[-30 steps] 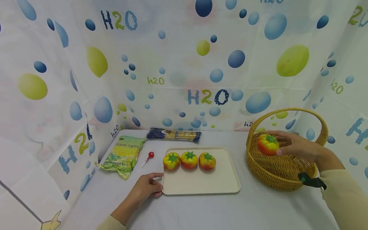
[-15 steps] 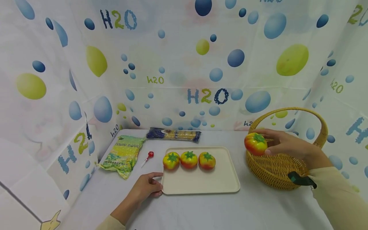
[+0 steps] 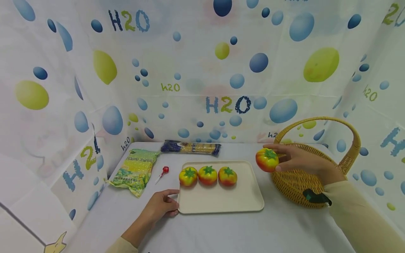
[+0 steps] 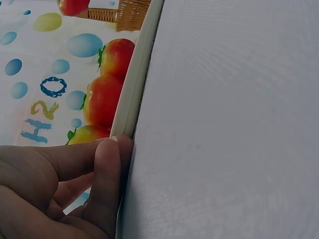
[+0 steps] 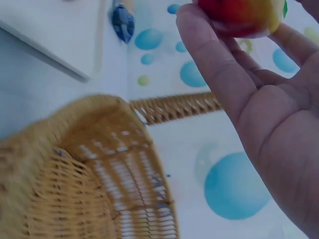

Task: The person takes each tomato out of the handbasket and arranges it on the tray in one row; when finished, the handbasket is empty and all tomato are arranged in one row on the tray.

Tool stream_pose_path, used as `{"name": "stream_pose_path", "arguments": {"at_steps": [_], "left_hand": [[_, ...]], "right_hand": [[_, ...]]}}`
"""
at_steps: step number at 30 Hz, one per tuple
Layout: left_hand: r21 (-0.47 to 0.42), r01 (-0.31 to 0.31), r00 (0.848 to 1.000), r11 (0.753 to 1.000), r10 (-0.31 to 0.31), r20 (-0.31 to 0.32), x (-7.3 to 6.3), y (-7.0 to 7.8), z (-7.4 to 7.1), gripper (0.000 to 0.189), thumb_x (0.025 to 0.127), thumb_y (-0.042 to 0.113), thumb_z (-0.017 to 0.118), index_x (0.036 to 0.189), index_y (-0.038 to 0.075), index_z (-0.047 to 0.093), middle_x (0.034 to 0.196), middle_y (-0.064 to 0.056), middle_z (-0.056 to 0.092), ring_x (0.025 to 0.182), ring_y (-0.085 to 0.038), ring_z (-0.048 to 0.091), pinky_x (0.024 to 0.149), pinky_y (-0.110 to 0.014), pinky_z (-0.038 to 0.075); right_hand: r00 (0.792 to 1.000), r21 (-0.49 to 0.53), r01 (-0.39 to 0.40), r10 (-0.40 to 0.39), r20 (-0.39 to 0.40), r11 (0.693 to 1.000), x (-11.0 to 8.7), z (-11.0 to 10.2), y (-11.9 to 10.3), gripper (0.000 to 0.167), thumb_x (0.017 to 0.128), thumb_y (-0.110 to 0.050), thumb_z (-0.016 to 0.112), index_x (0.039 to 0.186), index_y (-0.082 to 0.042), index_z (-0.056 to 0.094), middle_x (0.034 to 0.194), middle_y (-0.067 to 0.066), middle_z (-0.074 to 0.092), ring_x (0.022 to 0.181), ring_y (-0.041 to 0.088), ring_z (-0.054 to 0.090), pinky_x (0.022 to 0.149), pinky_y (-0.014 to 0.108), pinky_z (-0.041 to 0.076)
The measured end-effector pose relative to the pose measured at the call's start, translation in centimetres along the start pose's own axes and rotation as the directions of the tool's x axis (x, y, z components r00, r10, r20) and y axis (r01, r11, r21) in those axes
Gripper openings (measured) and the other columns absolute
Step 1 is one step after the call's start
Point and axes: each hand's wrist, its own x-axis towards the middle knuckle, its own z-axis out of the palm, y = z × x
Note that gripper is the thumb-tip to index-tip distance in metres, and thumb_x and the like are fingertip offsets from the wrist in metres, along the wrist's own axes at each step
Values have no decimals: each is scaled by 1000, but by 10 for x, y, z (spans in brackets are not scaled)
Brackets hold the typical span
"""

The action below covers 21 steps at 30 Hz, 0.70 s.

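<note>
My right hand (image 3: 305,161) holds a red-and-yellow toy tomato (image 3: 265,161) with a green leaf top, between thumb and fingers. It hangs in the air at the left rim of the wicker basket (image 3: 292,191), right of the tray. In the right wrist view, the same tomato (image 5: 244,17) rests against the fingers, above the basket (image 5: 65,194). Three similar tomatoes (image 3: 207,175) stand in a row at the back left of the cream tray (image 3: 221,203). At the tray's left edge, my left hand (image 3: 162,205) pinches the rim (image 4: 132,94) between thumb and fingers.
A red lollipop (image 3: 165,171) lies left of the tray. Farther left is a green-yellow plastic bag (image 3: 136,170). Behind the tray lies a long blue-and-yellow packet (image 3: 191,148), close to the patterned back curtain (image 3: 196,70). The basket's tall handle (image 3: 322,118) arches over it.
My right hand has carried the tomato leftward from over the basket to beyond its left rim, toward the tray. My left hand has stayed at the tray's edge.
</note>
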Motion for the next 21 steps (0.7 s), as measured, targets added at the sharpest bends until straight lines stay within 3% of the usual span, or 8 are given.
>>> {"name": "stream_pose_path", "arguments": {"at_steps": [3,10,21], "left_hand": [[-5,-3,1000,1000,3,9,0,0,-1,57,84,-6,77,138,2,61,89,-12,62,71,-17,67,66,-32,63],[-16,-5,1000,1000,5,21,-1,1,-2,57,85,-6,76,139,1,60,89,-12,61,72,-17,67,67,-31,63],[-22,-5,1000,1000,6,19,-2,2,-1,56,85,-5,76,139,0,60,89,-12,61,71,-17,67,68,-33,64]], "right_hand": [[1000,24,-19,18,19,1000,9,8,3,74,92,-22,74,157,-29,39,154,10,45,132,39,50,105,45,49],[985,14,-175,174,6,985,26,28,5,78,89,-37,78,156,-32,39,155,18,40,132,38,47,110,61,42],[961,164,-277,272,48,947,44,50,13,83,88,-25,80,158,-29,37,158,23,30,139,42,37,116,70,28]]}}
